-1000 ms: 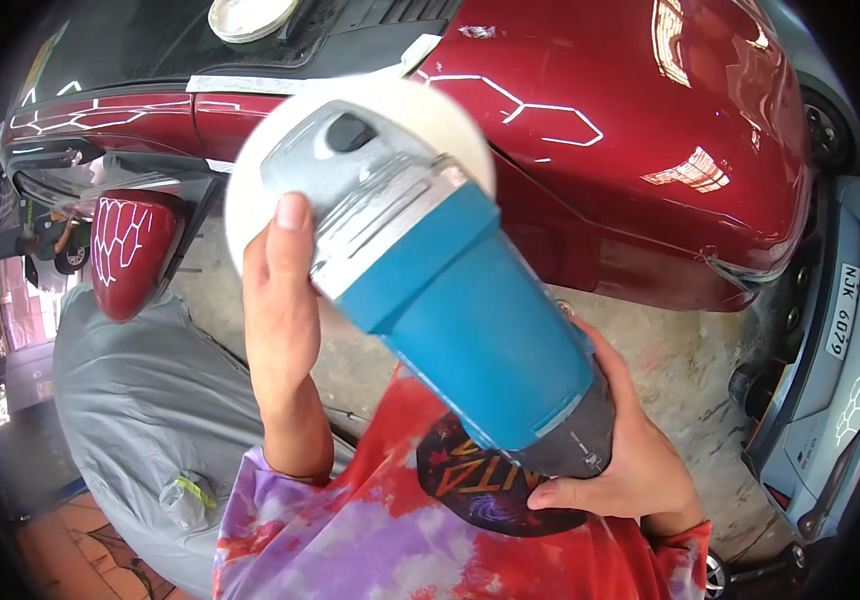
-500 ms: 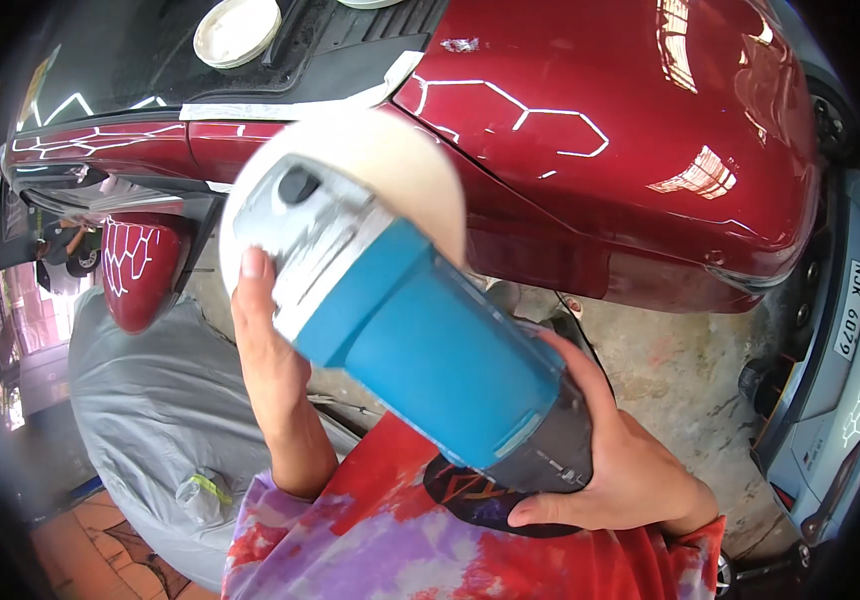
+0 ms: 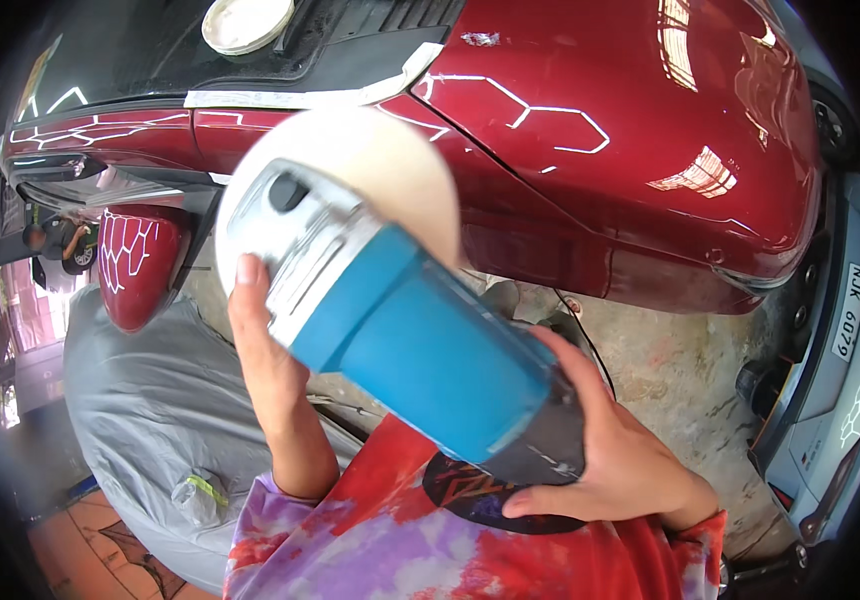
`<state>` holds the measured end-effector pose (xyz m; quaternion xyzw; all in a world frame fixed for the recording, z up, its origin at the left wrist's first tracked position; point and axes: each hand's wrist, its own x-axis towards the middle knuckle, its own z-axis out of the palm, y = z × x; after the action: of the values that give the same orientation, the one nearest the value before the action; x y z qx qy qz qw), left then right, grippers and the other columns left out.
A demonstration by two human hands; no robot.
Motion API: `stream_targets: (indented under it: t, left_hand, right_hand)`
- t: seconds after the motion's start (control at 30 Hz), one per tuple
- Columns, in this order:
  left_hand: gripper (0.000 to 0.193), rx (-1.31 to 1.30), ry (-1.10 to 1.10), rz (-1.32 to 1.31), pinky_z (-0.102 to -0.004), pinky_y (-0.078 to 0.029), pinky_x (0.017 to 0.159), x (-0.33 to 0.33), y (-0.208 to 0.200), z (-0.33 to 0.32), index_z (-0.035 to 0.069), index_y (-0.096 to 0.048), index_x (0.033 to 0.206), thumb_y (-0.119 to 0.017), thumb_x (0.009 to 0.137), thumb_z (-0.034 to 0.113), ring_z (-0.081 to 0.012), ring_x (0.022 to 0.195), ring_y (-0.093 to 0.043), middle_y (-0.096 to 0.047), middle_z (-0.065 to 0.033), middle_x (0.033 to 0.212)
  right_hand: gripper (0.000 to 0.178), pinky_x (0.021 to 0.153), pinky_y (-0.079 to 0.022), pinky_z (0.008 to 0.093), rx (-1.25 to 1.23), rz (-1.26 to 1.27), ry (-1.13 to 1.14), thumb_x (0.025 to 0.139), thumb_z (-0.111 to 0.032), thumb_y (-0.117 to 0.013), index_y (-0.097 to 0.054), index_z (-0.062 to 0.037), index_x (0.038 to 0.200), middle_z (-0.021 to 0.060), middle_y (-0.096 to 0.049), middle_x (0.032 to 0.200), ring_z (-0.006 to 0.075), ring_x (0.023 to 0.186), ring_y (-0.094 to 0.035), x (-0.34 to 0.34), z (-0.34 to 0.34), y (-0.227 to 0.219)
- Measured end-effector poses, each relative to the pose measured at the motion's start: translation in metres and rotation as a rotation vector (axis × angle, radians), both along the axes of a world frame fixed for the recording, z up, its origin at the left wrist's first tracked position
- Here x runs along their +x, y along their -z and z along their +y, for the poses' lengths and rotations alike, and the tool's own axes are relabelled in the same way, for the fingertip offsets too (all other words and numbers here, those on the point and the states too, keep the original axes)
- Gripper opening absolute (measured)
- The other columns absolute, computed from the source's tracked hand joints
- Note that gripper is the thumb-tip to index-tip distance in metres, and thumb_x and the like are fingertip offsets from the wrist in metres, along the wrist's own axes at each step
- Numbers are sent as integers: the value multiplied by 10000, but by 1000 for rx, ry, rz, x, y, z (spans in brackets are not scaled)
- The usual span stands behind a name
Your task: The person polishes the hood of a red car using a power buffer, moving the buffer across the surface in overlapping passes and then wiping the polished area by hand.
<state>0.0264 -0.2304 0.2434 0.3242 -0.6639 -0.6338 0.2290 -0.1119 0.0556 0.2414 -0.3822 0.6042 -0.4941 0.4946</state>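
Holding the polisher [image 3: 430, 345] out before the chest, with the left hand [image 3: 275, 360] at its head and the right hand [image 3: 625, 450] around its rear end. Looking past the pad [image 3: 400, 175] to the car [image 3: 640, 110] behind it, up to a dish [image 3: 247, 22] on top. Now left to the wing mirror [image 3: 140, 265], then nearer, to a sheet [image 3: 165, 400] with a bag [image 3: 197, 497] on it. Over right, across the floor [image 3: 680, 375], to another car [image 3: 825, 420].

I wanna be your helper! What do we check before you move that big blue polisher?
1. Right hand around the polisher's dark end: ok.
2. Left hand at its silver head: ok, though most fingers are hidden.
3. White pad stopped: cannot tell.
4. Pad not touching the red car: cannot tell; they overlap in this view.
5. Tape along the window edge: ok.
6. Windscreen free of loose things: not ok, a white disc is there.
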Motion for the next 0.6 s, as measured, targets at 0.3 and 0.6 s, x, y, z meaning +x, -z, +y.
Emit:
stream_targets:
  t: [0.3, 0.6]
  left_hand:
    - [541, -39, -207, -21, -349, -485, 892, 26, 31, 17, -31, -540, 1251, -427, 1010, 439, -220, 1011, -624, -636, -133, 1144]
    - [431, -60, 174, -112, -259, -435, 597, -23, 22, 90, -66, -629, 1044, -587, 971, 357, -74, 686, -519, -611, -15, 739]
  right_hand:
    - [1184, 991, -448, 449, 52, 149, 1, 710, -396, -860, -71, -62, 1526, 301, -524, 1302, 450, 1186, -558, 23, 3, 23]
    - [1391, 1115, -300, 420, 169, -256, 443, 498, -221, -972, -54, 52, 1508, 218, -357, 1469, 308, 1350, -397, 75, 98, 29]
